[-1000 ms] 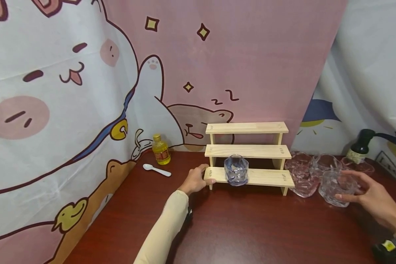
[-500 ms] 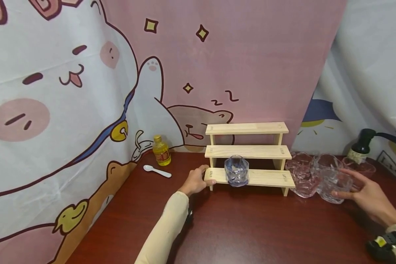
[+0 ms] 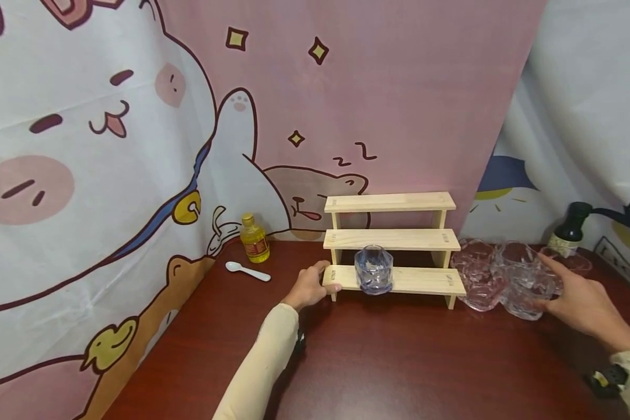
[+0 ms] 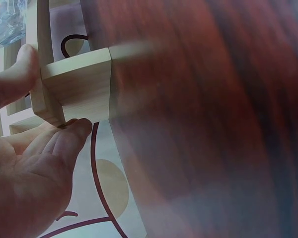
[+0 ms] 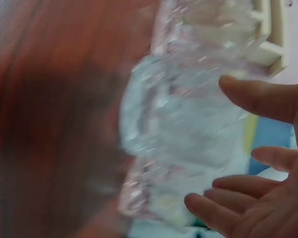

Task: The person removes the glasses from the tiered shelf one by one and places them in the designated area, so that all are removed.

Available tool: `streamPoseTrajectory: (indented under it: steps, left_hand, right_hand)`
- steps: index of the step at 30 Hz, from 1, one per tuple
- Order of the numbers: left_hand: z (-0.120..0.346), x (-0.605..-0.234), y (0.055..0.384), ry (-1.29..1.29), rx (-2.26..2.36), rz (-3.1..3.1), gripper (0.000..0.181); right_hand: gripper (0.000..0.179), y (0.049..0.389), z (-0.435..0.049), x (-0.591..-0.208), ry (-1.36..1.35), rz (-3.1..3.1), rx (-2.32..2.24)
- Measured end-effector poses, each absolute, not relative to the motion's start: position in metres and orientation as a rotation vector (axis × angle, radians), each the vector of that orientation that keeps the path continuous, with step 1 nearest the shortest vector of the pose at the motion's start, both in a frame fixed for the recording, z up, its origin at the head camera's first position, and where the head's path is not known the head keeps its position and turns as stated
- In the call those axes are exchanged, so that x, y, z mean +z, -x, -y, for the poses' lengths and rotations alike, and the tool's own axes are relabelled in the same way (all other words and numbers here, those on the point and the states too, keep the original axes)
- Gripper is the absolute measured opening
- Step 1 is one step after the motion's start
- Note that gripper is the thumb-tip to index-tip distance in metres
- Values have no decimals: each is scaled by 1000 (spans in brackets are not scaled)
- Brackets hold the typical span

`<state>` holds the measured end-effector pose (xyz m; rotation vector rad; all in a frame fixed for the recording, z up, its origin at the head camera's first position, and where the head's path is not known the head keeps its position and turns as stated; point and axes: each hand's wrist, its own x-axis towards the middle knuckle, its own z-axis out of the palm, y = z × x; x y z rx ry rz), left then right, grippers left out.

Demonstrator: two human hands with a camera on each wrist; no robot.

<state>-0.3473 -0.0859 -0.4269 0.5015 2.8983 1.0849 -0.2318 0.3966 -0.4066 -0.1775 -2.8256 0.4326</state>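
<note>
A three-step wooden display rack (image 3: 425,280) stands on the dark red table. My left hand (image 3: 307,286) grips the left end of its lowest step, thumb on the board and fingers at the end support (image 4: 87,89). A bluish faceted glass (image 3: 374,273) sits upright on that step. My right hand (image 3: 588,303) is beside a clear glass (image 3: 522,300) at the right, thumb and fingers spread around its near side. In the right wrist view, the fingers (image 5: 213,213) are loosely extended and the clear glass (image 5: 188,124) stands on the table.
Several pinkish and clear glasses (image 3: 480,291) crowd between the rack and my right hand. Behind them is a dark green bottle (image 3: 572,227). At the back left are a yellow oil bottle (image 3: 255,242) and a white spoon (image 3: 248,271). A printed cloth (image 3: 409,105) hangs behind.
My right hand has moved the clear glass left, up against the other glasses, and its fingers have loosened from it. My left hand keeps its grip on the rack.
</note>
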Motion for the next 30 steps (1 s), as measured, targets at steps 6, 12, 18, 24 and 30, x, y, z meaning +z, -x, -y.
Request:
streamPoseTrajectory:
  steps: [6,12,18,24,30]
  left_hand:
    - [85,-427,347,-509,1111,-2899,62]
    - [86,-429,347,-509,1128,-2881,63]
    - [86,-430,347,-505,1135,-2887,63]
    - [83,-431,347,-524,1130,-2876,62]
    - [87,-431,346,-495,1153,-2888,63]
  right_hand:
    - [95,224,-358,-389,-84,2612,440]
    - [73,221,-308,-388,-248,2436,583]
    - [60,235,-261,-403,-349,2400,933]
    - [70,251,-235,-413,-445,2465,1290]
    - [83,270,-211,-415,-525,2476,1485]
